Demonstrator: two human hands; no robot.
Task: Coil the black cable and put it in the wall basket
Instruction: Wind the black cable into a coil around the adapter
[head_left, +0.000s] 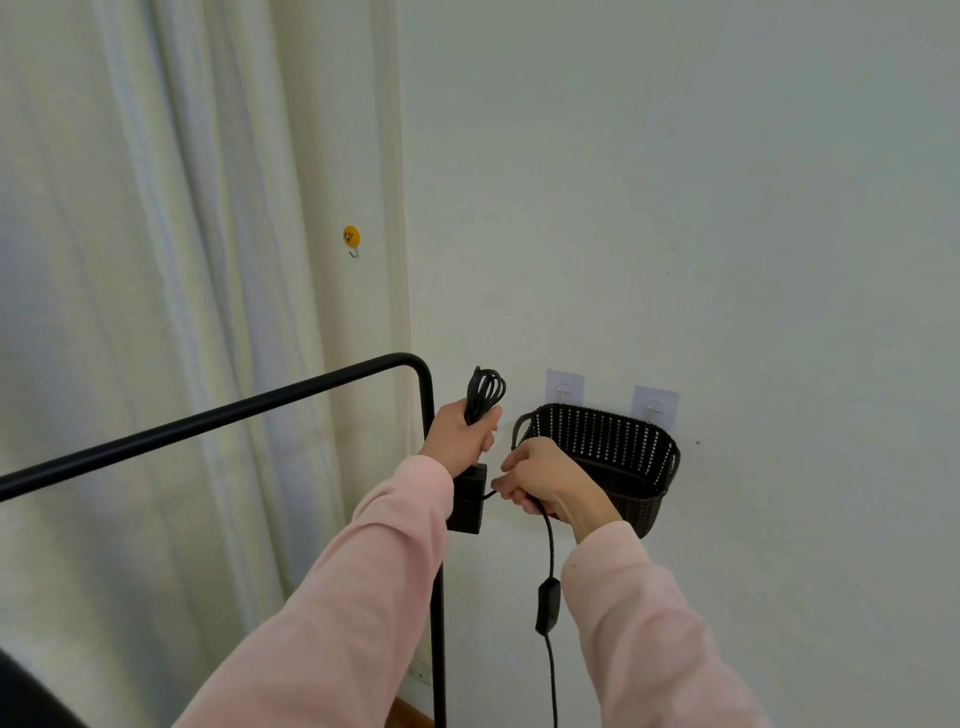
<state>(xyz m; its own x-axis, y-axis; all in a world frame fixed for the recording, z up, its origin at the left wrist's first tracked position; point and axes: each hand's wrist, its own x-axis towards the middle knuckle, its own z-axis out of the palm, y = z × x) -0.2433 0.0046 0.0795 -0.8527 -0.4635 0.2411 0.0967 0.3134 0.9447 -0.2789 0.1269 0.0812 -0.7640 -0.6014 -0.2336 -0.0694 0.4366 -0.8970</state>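
Note:
My left hand is shut on a bundle of loops of the black cable, which stick up above the fist. A black power adapter hangs below that hand. My right hand grips the cable's loose run beside the adapter. From there the cable drops straight down past an inline switch and out of the frame's bottom edge. The dark woven wall basket hangs on two clear adhesive hooks, just right of and behind my right hand.
A black metal rack bar runs in from the left and bends down into a post behind my left arm. Pale curtains cover the left side. A yellow smiley hook is stuck on the wall.

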